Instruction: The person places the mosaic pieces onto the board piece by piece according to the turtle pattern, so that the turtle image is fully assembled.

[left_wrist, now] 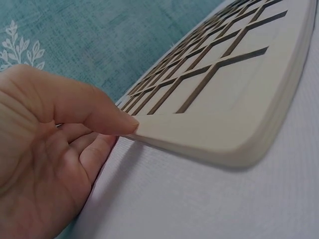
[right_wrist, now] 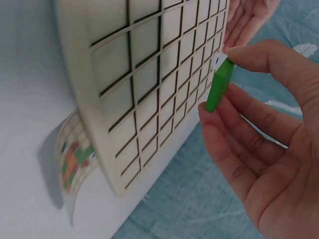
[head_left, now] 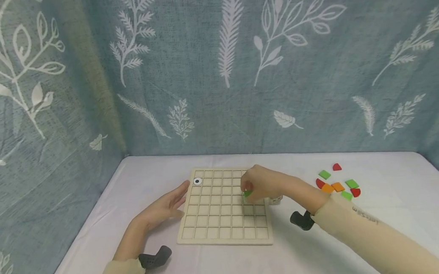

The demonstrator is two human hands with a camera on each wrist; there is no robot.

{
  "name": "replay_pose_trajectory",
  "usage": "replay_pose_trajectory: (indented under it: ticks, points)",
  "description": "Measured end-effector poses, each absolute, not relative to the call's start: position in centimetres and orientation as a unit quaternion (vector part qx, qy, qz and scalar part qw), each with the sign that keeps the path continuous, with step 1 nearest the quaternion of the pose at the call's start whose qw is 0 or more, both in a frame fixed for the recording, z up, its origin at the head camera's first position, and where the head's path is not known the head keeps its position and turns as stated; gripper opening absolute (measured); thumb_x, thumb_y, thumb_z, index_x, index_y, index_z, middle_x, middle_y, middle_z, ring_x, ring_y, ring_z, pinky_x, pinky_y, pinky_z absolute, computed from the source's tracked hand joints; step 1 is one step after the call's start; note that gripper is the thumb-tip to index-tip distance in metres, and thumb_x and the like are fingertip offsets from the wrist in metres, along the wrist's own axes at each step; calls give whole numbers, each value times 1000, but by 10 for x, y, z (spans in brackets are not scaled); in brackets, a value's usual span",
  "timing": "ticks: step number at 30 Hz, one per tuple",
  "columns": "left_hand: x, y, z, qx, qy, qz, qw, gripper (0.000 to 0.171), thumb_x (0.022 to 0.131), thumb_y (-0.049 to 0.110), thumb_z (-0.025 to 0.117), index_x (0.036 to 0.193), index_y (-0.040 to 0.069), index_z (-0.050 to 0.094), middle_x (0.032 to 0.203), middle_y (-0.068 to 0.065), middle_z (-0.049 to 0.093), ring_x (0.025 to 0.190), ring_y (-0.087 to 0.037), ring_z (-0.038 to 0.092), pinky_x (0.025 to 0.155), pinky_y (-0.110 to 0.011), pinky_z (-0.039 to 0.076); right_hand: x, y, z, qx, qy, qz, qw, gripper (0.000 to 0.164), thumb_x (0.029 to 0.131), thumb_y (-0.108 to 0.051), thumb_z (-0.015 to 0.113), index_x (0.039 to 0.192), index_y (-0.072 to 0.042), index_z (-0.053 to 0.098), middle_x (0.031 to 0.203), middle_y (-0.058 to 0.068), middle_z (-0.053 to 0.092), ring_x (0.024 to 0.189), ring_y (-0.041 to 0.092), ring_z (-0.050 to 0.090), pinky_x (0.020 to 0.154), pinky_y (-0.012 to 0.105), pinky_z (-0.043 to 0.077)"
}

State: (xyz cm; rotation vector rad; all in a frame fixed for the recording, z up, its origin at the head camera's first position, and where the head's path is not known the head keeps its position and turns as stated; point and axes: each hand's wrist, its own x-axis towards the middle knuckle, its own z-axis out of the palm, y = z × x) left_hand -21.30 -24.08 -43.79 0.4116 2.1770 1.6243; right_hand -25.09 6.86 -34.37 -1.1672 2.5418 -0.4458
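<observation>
A cream grid board [head_left: 210, 220] with square recesses lies flat on the white table. My right hand [head_left: 266, 182] is over the board's right side, pinching a green tile [right_wrist: 219, 85] by its edges between thumb and fingertips. In the right wrist view this tile is held up off the grid. At the board's left edge, my left hand [head_left: 163, 209] rests with its fingers extended. Its thumb [left_wrist: 122, 122] touches the board's rim in the left wrist view. A white round piece with a black dot [head_left: 197, 181] sits in a recess near the far left corner.
Loose pieces lie right of the board: several green tiles [head_left: 324, 174], red rounded pieces [head_left: 337, 167] and orange tiles [head_left: 337, 187]. A curled paper with a printed coloured pattern [right_wrist: 75, 157] is beside the board's right edge, partly hidden. Patterned blue-green cloth [head_left: 202, 112] hangs behind the table.
</observation>
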Motion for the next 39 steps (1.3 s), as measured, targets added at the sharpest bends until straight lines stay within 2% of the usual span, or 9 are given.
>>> replay_pose_trajectory:
  ticks: [11, 21, 25, 32, 39]
  points:
    - [-213, -240, -436, 147, 784, 569, 200, 93, 73, -7, 58, 147, 1, 4, 155, -14, -3, 140, -33, 10, 112, -37, 17, -262, 39, -348, -435, 872, -183, 132, 23, 75, -11, 71, 95, 1, 68, 82, 3, 67, 75, 9, 59, 66, 17, 50]
    - [-213, -242, -436, 153, 788, 563, 196, 90, 75, -5, 59, 147, -1, 5, 154, -16, -1, 140, -34, 12, 111, -35, 20, -267, 5, -359, -437, 869, -191, 130, 20, 75, -8, 71, 93, 1, 69, 84, 7, 69, 79, 15, 62, 68, 18, 51]
    - [-213, -244, -437, 162, 789, 559, 198, 90, 76, -1, 61, 147, -1, 6, 154, -16, 0, 139, -34, 14, 111, -36, 20, -270, -7, -364, -430, 871, -196, 134, 19, 75, -8, 71, 92, 0, 70, 85, 7, 69, 80, 16, 63, 69, 18, 52]
    - [-212, -246, -437, 174, 783, 563, 202, 88, 78, -2, 60, 147, 0, 5, 155, -15, -2, 139, -35, 12, 111, -37, 20, -273, -29, -370, -396, 891, -195, 105, 22, 76, -10, 71, 96, -1, 70, 87, 8, 69, 83, 18, 63, 73, 25, 53]
    - [-213, -246, -436, 179, 781, 563, 202, 87, 79, -2, 59, 147, -1, 4, 154, -16, -1, 139, -35, 12, 111, -38, 20, -274, -48, -381, -355, 910, -194, 94, 28, 79, -16, 70, 104, -3, 69, 102, 7, 69, 94, 19, 64, 82, 26, 54]
